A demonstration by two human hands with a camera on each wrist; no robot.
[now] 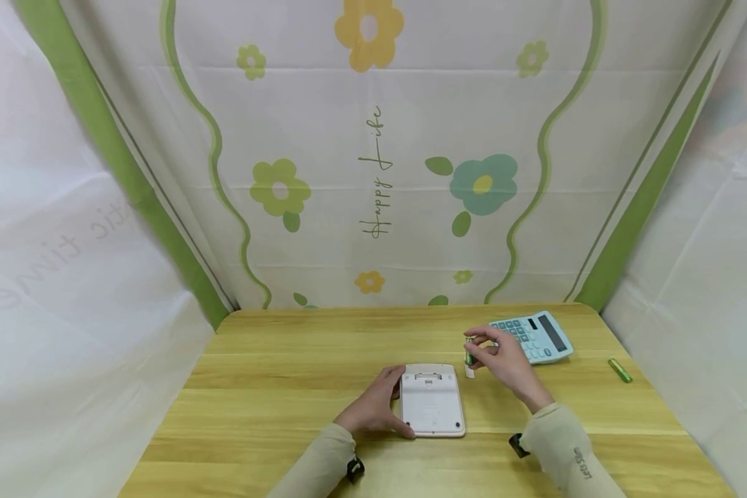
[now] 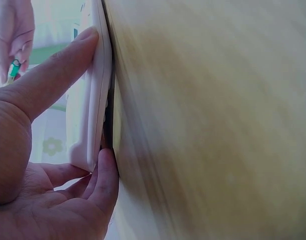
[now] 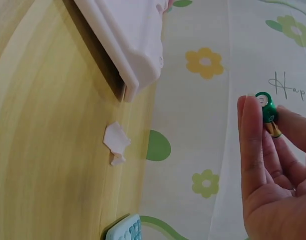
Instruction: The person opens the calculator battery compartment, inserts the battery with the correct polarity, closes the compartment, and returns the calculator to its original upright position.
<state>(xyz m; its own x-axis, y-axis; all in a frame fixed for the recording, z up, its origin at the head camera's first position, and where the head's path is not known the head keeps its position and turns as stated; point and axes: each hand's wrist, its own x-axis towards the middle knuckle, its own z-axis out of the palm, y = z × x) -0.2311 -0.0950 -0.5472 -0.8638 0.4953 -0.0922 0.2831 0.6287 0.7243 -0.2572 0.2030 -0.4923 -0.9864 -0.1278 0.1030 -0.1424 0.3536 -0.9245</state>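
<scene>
A pale pink-white calculator (image 1: 432,409) lies back side up on the table, its battery slot (image 1: 427,377) uncovered near the far edge. My left hand (image 1: 376,404) grips its left side, thumb at the near corner; the left wrist view shows fingertips (image 2: 108,165) tucked at the underside. Held above the table to the right, a green battery (image 3: 267,112) is pinched between the thumb and fingers of my right hand (image 1: 504,360). Below that hand a small white battery cover (image 3: 116,141) lies on the wood.
A light blue calculator (image 1: 543,344) sits keys up behind my right hand. Farther right lies another green battery (image 1: 620,370). Flower-printed cloth (image 1: 373,152) hangs behind the wooden table (image 1: 274,387) and along both sides.
</scene>
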